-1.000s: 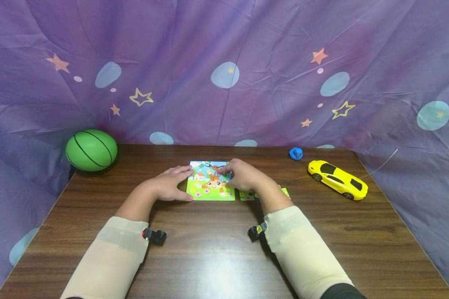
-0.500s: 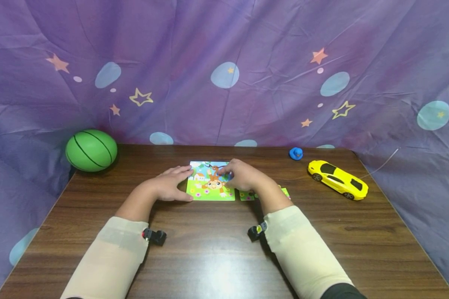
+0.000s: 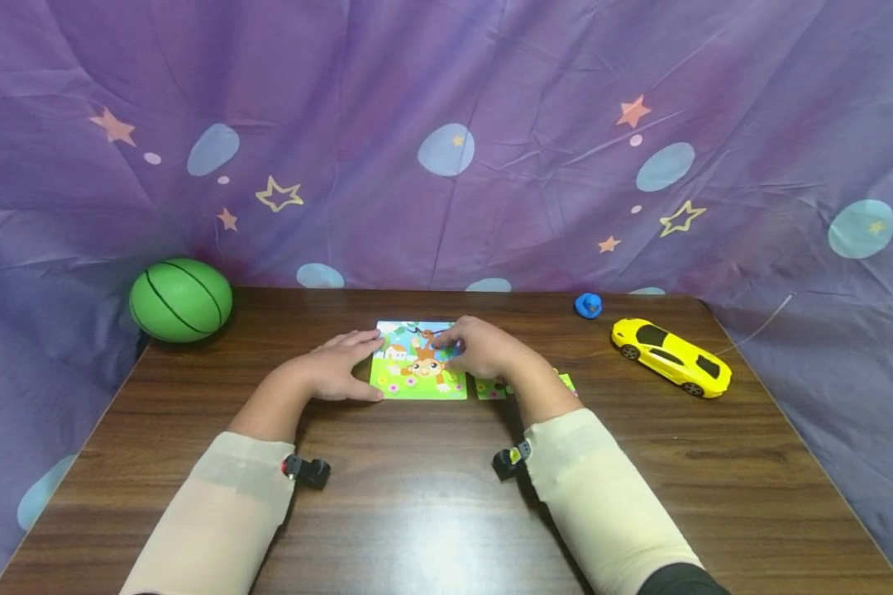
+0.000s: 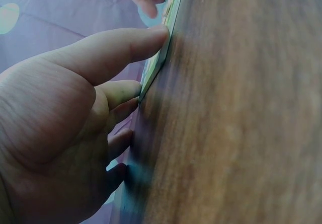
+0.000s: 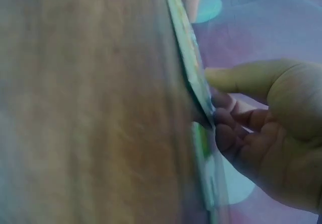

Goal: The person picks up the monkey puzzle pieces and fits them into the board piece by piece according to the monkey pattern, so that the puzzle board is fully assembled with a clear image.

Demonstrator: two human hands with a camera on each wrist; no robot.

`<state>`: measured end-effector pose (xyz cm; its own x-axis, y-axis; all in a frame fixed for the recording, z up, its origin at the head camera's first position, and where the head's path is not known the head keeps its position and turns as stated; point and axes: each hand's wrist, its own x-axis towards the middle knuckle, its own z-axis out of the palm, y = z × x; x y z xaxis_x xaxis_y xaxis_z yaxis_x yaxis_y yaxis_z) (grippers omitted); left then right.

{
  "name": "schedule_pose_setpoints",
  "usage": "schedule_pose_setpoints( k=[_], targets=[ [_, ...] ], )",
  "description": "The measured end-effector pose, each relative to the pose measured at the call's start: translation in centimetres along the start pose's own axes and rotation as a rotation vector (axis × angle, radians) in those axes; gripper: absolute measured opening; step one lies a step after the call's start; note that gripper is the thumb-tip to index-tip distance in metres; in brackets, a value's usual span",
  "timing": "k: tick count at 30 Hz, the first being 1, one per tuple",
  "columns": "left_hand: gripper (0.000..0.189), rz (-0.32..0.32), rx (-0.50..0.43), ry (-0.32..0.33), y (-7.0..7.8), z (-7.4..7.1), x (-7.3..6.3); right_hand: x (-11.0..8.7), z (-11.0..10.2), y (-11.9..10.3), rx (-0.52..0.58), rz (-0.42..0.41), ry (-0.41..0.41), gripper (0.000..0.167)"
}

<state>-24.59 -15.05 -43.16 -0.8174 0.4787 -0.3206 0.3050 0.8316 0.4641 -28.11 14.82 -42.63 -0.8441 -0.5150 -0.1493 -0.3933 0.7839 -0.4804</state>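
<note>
The left hand (image 3: 335, 369) is resting wide, with its thumb and fingers touching the left side of the monkey picture (image 3: 417, 385). The right hand (image 3: 489, 350) is reaching over the right side with bent fingers; I cannot tell if it is pinching anything. The monkey picture is lying on the worktop (image 3: 402, 463), between both hands. A flowery green piece (image 3: 490, 389) is lying just beside it, partly hidden.
</note>
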Motion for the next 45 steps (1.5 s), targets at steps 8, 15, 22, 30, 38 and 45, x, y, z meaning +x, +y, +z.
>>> schedule_pose_setpoints(
  k=[8,15,22,30,38,45],
  targets=[
    [0.103,0.002,-0.006,0.008,0.2,-0.1,-0.2,-1.7,-1.5,0.1,0.112,0.018,0.004,0.046],
    [0.103,0.005,0.001,0.008,0.3,-0.2,-0.3,-4.7,-2.4,0.9,0.07,0.011,0.002,0.049],
    [0.104,-0.004,-0.004,-0.001,0.3,-0.2,-0.1,-7.0,-2.6,2.3,0.052,0.028,-0.018,0.051],
    [0.104,-0.008,-0.004,-0.005,0.3,-0.2,-0.1,-7.0,-2.5,3.9,0.075,0.058,-0.058,0.063],
    [0.104,-0.001,-0.001,0.006,0.0,0.0,0.0,-7.0,-2.3,4.0,-0.025,0.017,-0.106,0.069],
    [0.104,-0.005,-0.008,0.004,-0.1,0.1,0.0,-7.1,-1.9,3.7,-0.091,0.01,-0.103,0.064]
  ],
)
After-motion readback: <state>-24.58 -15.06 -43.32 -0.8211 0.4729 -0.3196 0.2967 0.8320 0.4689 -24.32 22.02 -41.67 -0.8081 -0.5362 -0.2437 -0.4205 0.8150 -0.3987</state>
